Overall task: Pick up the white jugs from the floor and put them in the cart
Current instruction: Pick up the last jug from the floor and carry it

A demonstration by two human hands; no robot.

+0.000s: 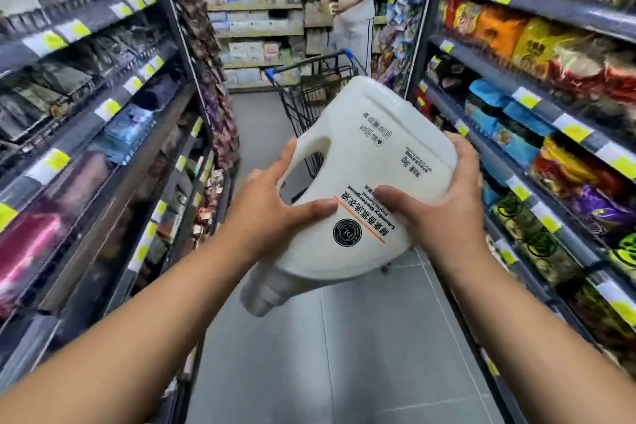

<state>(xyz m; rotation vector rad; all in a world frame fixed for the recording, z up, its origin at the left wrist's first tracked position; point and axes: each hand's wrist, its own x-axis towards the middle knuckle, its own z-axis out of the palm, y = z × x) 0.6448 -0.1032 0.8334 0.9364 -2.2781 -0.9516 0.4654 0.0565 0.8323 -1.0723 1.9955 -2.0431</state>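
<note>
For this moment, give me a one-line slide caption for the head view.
Both hands, left and right, carry a white jug, cap toward the wearer, along a store aisle toward a cart.

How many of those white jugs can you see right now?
1. The white jug is held in mid-air between the left hand and right hand. Others may lie out of view.

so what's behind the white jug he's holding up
A shopping cart stands right behind the jug, held by the left hand and right hand. Only its blue-cornered handle and part of the basket show; the jug covers the rest, contents included.
</note>
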